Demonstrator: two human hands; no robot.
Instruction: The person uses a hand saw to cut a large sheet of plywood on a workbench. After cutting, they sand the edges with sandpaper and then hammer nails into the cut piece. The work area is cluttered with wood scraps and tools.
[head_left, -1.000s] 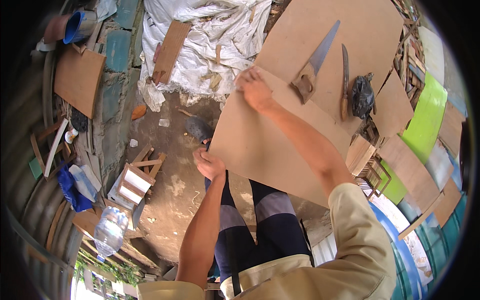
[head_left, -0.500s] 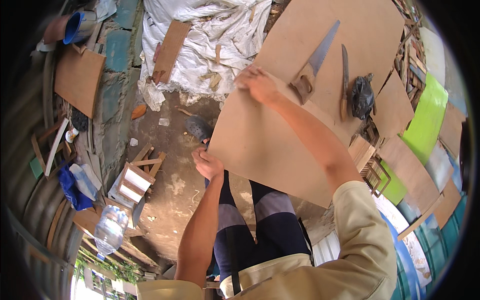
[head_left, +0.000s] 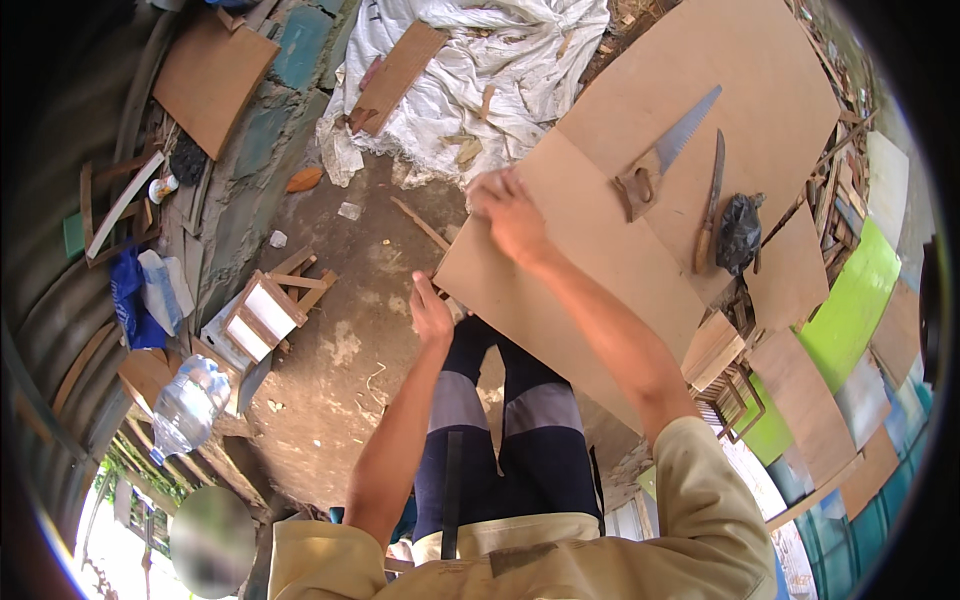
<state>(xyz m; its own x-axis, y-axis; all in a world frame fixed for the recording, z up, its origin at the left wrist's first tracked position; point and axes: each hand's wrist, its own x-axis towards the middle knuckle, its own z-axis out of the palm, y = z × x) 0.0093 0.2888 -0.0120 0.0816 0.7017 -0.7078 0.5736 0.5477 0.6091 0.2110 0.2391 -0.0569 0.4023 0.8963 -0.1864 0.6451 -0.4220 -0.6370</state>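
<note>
a brown board point(head_left: 580, 280) is seen before the legs point(head_left: 457, 400). its left edge is covered by the blurred right hand point(head_left: 515, 222), its corner met by the left hand point(head_left: 430, 315); whether their fingers grip cannot be told. contents of the black bag point(head_left: 739, 236) are hidden.

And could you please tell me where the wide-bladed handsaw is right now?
In the head view, the wide-bladed handsaw lies in the upper right, on the large brown board, between the right hand and the narrower curved-bladed tool.
</note>
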